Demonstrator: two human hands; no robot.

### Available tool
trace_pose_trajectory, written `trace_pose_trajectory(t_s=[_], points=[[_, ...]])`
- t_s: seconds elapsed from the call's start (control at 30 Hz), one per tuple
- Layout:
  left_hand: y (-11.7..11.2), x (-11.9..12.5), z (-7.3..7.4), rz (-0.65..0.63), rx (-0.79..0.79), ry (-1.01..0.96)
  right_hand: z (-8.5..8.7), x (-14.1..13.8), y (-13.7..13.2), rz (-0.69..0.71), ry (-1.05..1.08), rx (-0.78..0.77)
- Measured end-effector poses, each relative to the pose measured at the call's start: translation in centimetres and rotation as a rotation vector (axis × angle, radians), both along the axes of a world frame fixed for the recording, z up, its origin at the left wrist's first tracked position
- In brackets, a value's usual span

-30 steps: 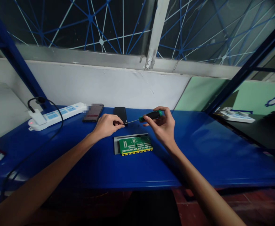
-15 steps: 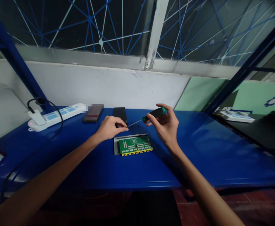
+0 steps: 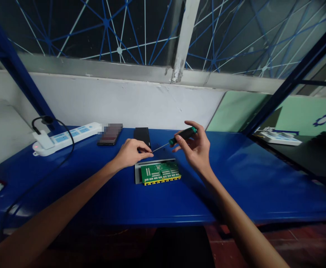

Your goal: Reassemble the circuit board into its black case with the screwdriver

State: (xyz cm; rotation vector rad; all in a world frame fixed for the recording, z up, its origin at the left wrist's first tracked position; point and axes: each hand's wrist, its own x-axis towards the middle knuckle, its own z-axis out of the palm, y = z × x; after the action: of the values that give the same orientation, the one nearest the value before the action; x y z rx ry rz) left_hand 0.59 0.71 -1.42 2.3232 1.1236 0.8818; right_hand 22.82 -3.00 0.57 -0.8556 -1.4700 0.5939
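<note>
My right hand [image 3: 194, 143] grips a screwdriver [image 3: 183, 136] by its black and green handle, the shaft slanting down to the left. At its tip, the fingers of my left hand [image 3: 133, 152] are pinched together; whatever small thing lies between them is too small to make out. Just below the tip, a green circuit board [image 3: 160, 172] with a yellow strip along its front edge rests on a grey metal plate [image 3: 138, 175]. A few tiny dark bits, perhaps screws [image 3: 164, 149], lie behind the board. Past my left fingers is a flat black box [image 3: 142, 136].
A white power strip [image 3: 76, 133] with a plugged-in black cable [image 3: 59, 163] lies at the left of the blue table [image 3: 252, 178]. Beside it is a dark phone [image 3: 111, 134]. A wall and window stand behind; blue frame posts [image 3: 280, 82] rise on both sides.
Both hands have shifted very slightly, with the screwdriver tip staying at my left fingertips. The board and plate have not moved.
</note>
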Motion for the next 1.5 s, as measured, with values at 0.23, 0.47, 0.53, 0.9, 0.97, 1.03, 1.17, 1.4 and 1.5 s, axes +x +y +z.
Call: trace_pose_trajectory(t_s=[0.23,0.47,0.53,0.9,0.97,1.03,1.17,1.4,1.5], points=[[0.5,-0.4,-0.1,-0.052,-0.099,0.035,-0.2,0.1,0.2,-0.045,0.001,-0.016],[0.1,-1.5,2.0,-0.212,-0.223,0.230,0.0,0.3,0.2,-0.156,0.017,0.017],[-0.4,-1.4,2.3,-0.245,-0.217,0.275,0.1,0.4,0.1,-0.219,0.006,0.051],[-3.4,1.1,1.6,-0.254,-0.041,0.430,0.0,-0.4,-1.4,-0.383,-0.136,0.207],[-3.4,1.3,1.3,-0.237,-0.015,0.448,-0.3,-0.6,-1.7,-0.380,-0.177,0.227],[-3.4,1.4,1.0,-0.230,0.007,0.462,-0.5,-0.8,-1.8,-0.381,-0.209,0.235],[-3.3,1.4,0.7,-0.221,0.031,0.477,-0.8,-1.1,-1.7,-0.381,-0.239,0.231],[-3.5,1.5,0.8,-0.215,0.045,0.478,-1.1,-1.2,-1.7,-0.368,-0.285,0.281],[-3.5,1.5,0.8,-0.222,0.041,0.473,-1.4,-1.3,-1.5,-0.375,-0.308,0.329]])
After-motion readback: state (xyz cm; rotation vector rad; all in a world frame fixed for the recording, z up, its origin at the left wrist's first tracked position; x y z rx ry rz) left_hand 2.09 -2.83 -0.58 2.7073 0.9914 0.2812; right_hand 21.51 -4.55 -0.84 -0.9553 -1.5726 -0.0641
